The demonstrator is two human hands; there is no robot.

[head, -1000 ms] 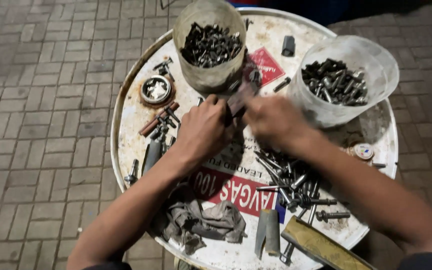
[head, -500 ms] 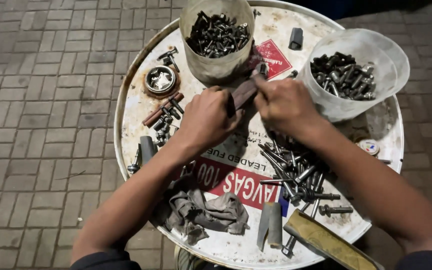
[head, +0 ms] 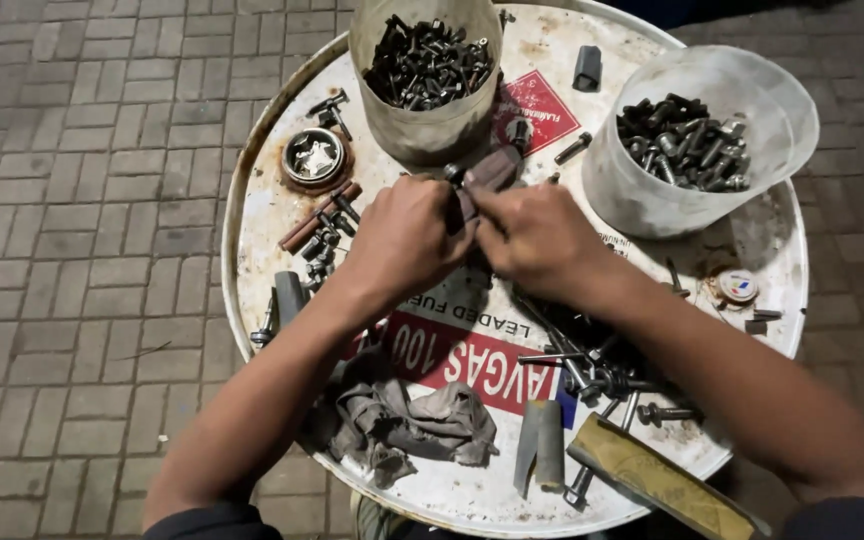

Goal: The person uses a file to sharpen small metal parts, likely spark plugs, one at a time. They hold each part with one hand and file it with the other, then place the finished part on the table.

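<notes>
My left hand (head: 407, 238) and my right hand (head: 535, 236) meet over the middle of a round white drum lid (head: 752, 250). Together they grip a small brownish metal part (head: 490, 172) with a dark bolt tip showing at its left end; the fingers hide most of it. Just beyond the hands stands a beige bucket (head: 430, 120) full of dark bolts. A translucent white tub (head: 652, 195) with more bolts stands to the right of my right hand.
Loose bolts (head: 582, 365) lie under my right forearm. A grey rag (head: 407, 420) lies near the front edge, beside a grey tube piece (head: 539, 445) and a yellowish flat bar (head: 652, 480). A small round tin (head: 313, 157) and rusty rods (head: 317, 215) sit left. Brick paving (head: 82, 250) surrounds the drum.
Both hands have stayed together on the small part, shifting slightly as they work it. The view has drifted a little; the buckets and loose bolts have not moved.
</notes>
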